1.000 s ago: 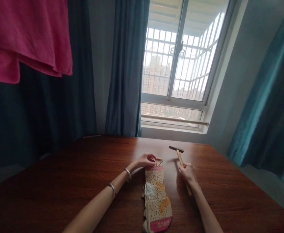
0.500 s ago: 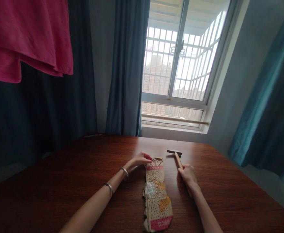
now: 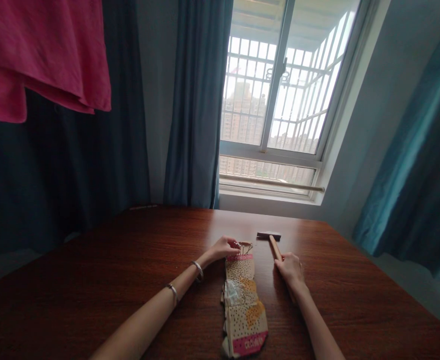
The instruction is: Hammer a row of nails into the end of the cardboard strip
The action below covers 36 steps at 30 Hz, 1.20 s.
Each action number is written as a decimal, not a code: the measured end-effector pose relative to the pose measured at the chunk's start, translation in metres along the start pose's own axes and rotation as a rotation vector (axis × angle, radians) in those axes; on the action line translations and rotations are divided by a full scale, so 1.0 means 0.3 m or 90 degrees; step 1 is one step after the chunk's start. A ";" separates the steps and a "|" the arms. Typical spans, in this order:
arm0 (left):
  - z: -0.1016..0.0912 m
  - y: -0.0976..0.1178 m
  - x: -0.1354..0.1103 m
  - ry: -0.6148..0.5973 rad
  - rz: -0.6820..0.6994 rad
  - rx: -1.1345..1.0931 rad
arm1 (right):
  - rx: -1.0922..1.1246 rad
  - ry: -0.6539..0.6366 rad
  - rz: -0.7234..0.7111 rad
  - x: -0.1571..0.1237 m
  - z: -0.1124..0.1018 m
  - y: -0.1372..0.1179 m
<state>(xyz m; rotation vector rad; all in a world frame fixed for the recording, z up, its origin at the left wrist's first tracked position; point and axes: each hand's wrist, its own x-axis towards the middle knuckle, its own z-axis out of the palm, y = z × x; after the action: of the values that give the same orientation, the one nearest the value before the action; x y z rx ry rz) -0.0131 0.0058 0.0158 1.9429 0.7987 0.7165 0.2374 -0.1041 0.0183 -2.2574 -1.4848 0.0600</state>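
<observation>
A long piece of spotted cardboard (image 3: 244, 302) with pink ends lies flat on the wooden table (image 3: 92, 285). Several thin nails (image 3: 245, 246) stand at its far end. My left hand (image 3: 223, 248) is closed at those nails, fingertips pinched on one of them. My right hand (image 3: 291, 269) is wrapped round the wooden handle of a hammer (image 3: 273, 242). The hammer's dark head rests on the table just right of the nails. Two silver bangles sit on my left forearm.
A window (image 3: 276, 100) with bars is behind the table, with blue curtains (image 3: 195, 105) on both sides. A pink cloth (image 3: 43, 50) hangs at the upper left. The table's right edge runs close past the hammer.
The hammer was raised above the table a second ago; its head has come down and now lies on the table. My left hand has stayed at the nails.
</observation>
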 end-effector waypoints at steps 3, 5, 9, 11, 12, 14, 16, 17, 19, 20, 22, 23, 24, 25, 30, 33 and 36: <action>0.004 0.008 -0.006 -0.004 -0.026 -0.018 | -0.030 -0.001 0.013 -0.010 -0.005 -0.010; 0.005 0.015 -0.008 0.002 -0.031 -0.017 | -0.043 -0.003 0.014 -0.013 -0.005 -0.013; 0.007 0.025 -0.009 0.011 -0.028 0.001 | -0.061 0.000 -0.003 -0.010 0.004 -0.013; 0.007 0.024 -0.007 0.018 -0.018 0.017 | -0.070 -0.002 -0.014 -0.007 0.009 -0.011; 0.007 0.022 -0.005 0.021 -0.010 0.024 | -0.075 -0.001 -0.018 -0.006 0.010 -0.011; 0.006 0.016 -0.001 0.023 0.007 0.037 | -0.082 0.003 -0.027 -0.006 0.013 -0.012; 0.005 0.009 0.006 0.019 0.021 0.044 | -0.088 0.003 -0.033 -0.006 0.015 -0.015; 0.005 0.006 0.010 0.017 0.025 0.045 | -0.091 0.000 -0.035 -0.007 0.016 -0.017; 0.006 0.002 0.016 0.016 0.024 0.042 | -0.099 -0.009 -0.035 -0.006 0.020 -0.020; 0.008 0.002 0.018 0.016 0.019 0.040 | -0.102 -0.014 -0.033 -0.007 0.021 -0.021; 0.011 0.004 0.019 0.017 0.008 0.039 | -0.105 -0.025 -0.027 -0.010 0.022 -0.024; 0.012 0.007 0.019 0.015 0.002 0.039 | -0.106 -0.026 -0.025 -0.013 0.021 -0.027; 0.013 0.010 0.017 0.013 -0.004 0.036 | -0.108 -0.017 -0.026 -0.018 0.019 -0.032; 0.013 0.014 0.015 0.008 -0.011 0.031 | -0.107 0.006 -0.031 -0.023 0.017 -0.039; 0.007 0.032 0.009 -0.020 -0.030 -0.002 | 0.078 0.105 -0.139 -0.045 0.019 -0.111; 0.001 0.040 0.011 -0.011 -0.013 -0.008 | 0.266 0.032 -0.189 -0.037 0.053 -0.156; 0.000 0.047 0.013 -0.002 -0.002 -0.004 | 0.393 -0.009 -0.181 -0.017 0.093 -0.181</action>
<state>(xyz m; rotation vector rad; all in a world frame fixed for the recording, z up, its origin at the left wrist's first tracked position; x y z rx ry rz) -0.0072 0.0033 0.0289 1.9360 0.7968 0.7134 0.1808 -0.0815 0.0125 -1.5523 -1.5173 0.3907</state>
